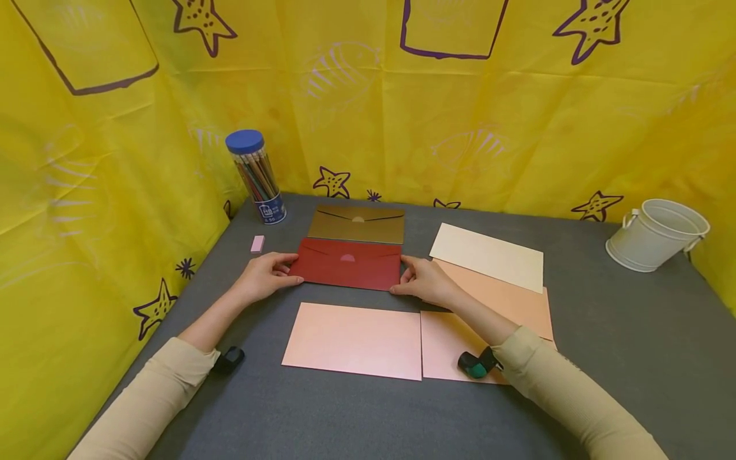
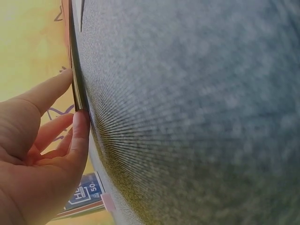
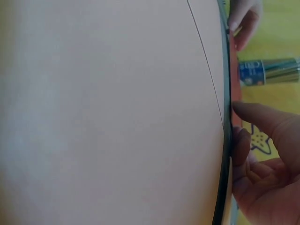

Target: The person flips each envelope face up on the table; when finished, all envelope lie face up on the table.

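Note:
A red envelope (image 1: 351,268) with a rounded flap lies between both hands. At its left end, my left hand (image 1: 267,276) grips the edge with thumb and fingers. The right hand (image 1: 427,280) holds the opposite end the same way. In the left wrist view the left hand's fingertips (image 2: 80,122) meet the edge of what looks like a thin layered stack. Seen from the right wrist, the right hand (image 3: 272,159) pinches the red edge (image 3: 235,79). Just behind the red envelope lies a gold envelope (image 1: 356,225); whether they overlap is hard to tell.
Pale pink sheets (image 1: 352,342) lie in front, one partly under the right forearm. A cream sheet (image 1: 489,255) overlaps a peach one (image 1: 506,297) at right. A pencil tub (image 1: 259,179), a pink eraser (image 1: 257,244) and a white bucket (image 1: 655,236) stand farther out.

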Demonstrator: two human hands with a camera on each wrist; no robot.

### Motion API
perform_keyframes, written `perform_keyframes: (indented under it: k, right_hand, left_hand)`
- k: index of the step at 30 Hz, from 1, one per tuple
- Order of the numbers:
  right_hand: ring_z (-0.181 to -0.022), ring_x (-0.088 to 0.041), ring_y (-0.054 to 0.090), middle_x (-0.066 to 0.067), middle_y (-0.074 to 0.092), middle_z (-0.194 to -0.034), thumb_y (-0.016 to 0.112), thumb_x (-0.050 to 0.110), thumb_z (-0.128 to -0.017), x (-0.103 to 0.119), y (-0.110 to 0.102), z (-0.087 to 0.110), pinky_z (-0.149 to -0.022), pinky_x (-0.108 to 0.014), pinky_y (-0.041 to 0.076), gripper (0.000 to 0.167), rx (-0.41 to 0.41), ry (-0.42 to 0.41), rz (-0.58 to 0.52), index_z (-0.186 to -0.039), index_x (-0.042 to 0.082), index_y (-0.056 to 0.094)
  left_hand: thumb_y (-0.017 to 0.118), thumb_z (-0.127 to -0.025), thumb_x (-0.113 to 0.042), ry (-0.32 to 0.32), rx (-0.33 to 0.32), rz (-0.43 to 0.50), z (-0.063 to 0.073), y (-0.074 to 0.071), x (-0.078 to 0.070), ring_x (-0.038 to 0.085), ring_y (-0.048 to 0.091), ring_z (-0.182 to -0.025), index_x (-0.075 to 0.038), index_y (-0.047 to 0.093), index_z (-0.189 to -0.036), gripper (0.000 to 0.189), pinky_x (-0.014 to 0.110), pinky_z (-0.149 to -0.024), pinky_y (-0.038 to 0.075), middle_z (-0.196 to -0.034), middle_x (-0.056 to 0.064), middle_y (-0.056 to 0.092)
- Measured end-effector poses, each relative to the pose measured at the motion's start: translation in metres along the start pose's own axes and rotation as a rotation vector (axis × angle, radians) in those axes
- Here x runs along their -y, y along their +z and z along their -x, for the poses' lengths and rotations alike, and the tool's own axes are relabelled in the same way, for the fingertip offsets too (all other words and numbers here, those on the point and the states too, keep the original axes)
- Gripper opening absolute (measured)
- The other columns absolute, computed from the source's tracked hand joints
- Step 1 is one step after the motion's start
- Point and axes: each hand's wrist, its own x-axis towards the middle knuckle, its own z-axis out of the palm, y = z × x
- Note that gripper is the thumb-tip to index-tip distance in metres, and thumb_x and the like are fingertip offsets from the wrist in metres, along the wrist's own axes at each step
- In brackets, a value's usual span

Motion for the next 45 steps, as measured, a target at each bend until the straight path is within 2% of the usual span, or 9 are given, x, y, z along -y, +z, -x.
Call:
perform_keyframes:
  k: [8,15,29,36,45]
  right_hand:
    - [-0.063,-0.013,0.051,-0.001,0.06,-0.074,0.08,0.024,-0.082,0.0002,0.0023,-0.0031,-0.057,-0.026,0.038,0.073,-0.002,-0.029,0.076,-0.136,-0.011,0.045]
    - [-0.059,-0.013,0.049,-0.001,0.057,-0.07,0.078,0.027,-0.084,0.0013,0.0008,-0.0029,-0.053,-0.025,0.034,0.079,0.009,-0.039,0.128,-0.14,-0.012,0.041]
    - [-0.059,-0.014,0.049,-0.002,0.057,-0.07,0.078,0.028,-0.084,0.0044,0.0001,-0.0012,-0.053,-0.025,0.035,0.079,0.017,-0.027,0.135,-0.142,-0.01,0.04]
    - [-0.06,-0.014,0.049,-0.002,0.057,-0.071,0.077,0.029,-0.084,0.0037,-0.0005,-0.0002,-0.053,-0.025,0.035,0.079,0.012,-0.026,0.135,-0.142,-0.01,0.04]
    - [-0.066,-0.015,0.051,-0.002,0.06,-0.077,0.078,0.028,-0.084,0.0011,-0.001,0.0026,-0.057,-0.027,0.039,0.076,-0.009,-0.019,0.091,-0.141,-0.007,0.043]
  left_hand:
    - [0.077,-0.085,-0.024,0.024,-0.014,-0.032,-0.0003,0.0019,0.0013,0.032,0.063,-0.097,0.006,0.057,-0.131,0.058,0.044,-0.084,0.053,-0.117,0.024,0.062]
    - [0.077,-0.085,-0.022,0.041,-0.021,-0.043,-0.0004,0.0021,0.0007,0.033,0.063,-0.096,0.007,0.058,-0.129,0.056,0.045,-0.084,0.053,-0.116,0.025,0.062]
    - [0.078,-0.083,-0.018,0.079,-0.038,-0.057,-0.0004,0.0037,0.0025,0.033,0.064,-0.093,0.01,0.062,-0.122,0.051,0.046,-0.084,0.053,-0.111,0.024,0.062]
    - [0.079,-0.083,-0.018,0.073,-0.03,-0.056,-0.0006,0.0032,0.0021,0.032,0.062,-0.093,0.009,0.062,-0.123,0.052,0.045,-0.084,0.053,-0.11,0.023,0.06]
    - [0.072,-0.089,-0.027,0.058,-0.046,-0.051,0.0003,0.0047,-0.0002,0.03,0.061,-0.095,0.005,0.063,-0.125,0.049,0.045,-0.084,0.05,-0.112,0.021,0.061]
